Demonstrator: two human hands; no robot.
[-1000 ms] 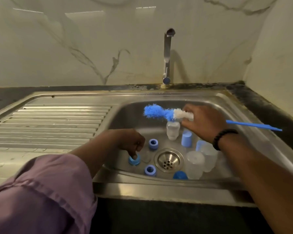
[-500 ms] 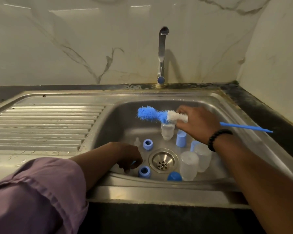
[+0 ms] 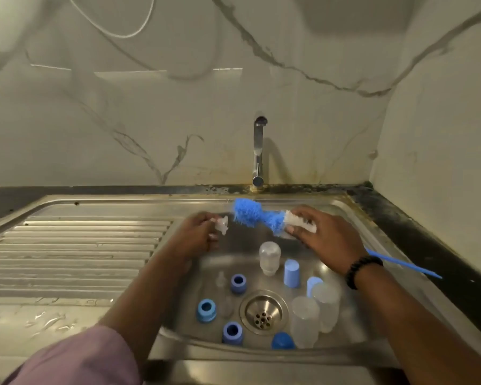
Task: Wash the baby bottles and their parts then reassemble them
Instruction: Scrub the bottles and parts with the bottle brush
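My left hand (image 3: 196,234) holds a clear silicone teat (image 3: 222,225) up over the sink's back left. My right hand (image 3: 328,237) grips a blue bottle brush (image 3: 250,213) near its white bristle base; the blue tip points at the teat and the thin handle sticks out to the right. On the sink floor stand three blue collar rings (image 3: 238,283), (image 3: 206,309), (image 3: 232,332), an upturned clear bottle (image 3: 269,257), two more clear bottles (image 3: 304,320) at the right, blue caps (image 3: 291,272) and a round blue cap (image 3: 282,341).
The steel sink (image 3: 178,345) has a drain strainer (image 3: 263,311) in the middle. A ribbed draining board (image 3: 75,254) lies to the left. The tap (image 3: 258,151) stands at the back, with no water visible. A dark counter (image 3: 428,245) runs along the right.
My left hand rose from the sink floor with a clear teat and now holds it up by the brush. The brush head tilted up and left towards it.
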